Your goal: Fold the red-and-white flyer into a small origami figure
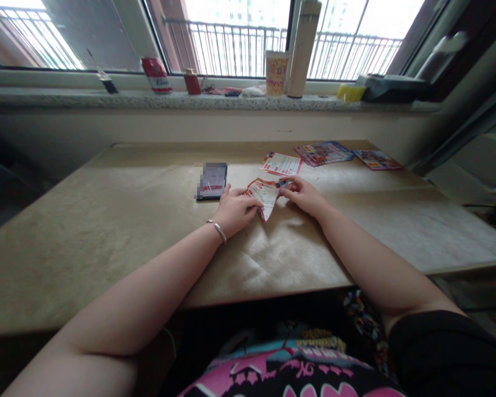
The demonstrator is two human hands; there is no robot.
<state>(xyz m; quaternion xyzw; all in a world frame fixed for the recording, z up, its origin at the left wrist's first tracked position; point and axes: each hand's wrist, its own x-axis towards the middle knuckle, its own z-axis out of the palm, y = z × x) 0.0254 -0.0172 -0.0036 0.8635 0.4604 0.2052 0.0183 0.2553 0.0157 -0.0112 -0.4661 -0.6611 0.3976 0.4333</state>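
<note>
A creased sheet of printed paper (pixel 265 194), white with red and orange edges, is between my two hands over the table. My left hand (pixel 236 210), a silver bangle at its wrist, has its fingers on the paper's left and lower part. At the upper right corner my right hand (pixel 303 194) pinches the paper between thumb and fingers. Just behind it lies a flat printed leaflet (pixel 281 164) with a pink and yellow border. Left of my left hand lies a dark-edged phone (pixel 213 182), its screen partly blurred out.
Colourful leaflets (pixel 324 153) lie in a pile at the back right, with another printed stack (pixel 377 159) beside them. On the windowsill stand a red can (pixel 156 75), a red bottle (pixel 192 81), a paper cup (pixel 276 73), a tall box (pixel 303 49) and a yellow roll (pixel 351 92).
</note>
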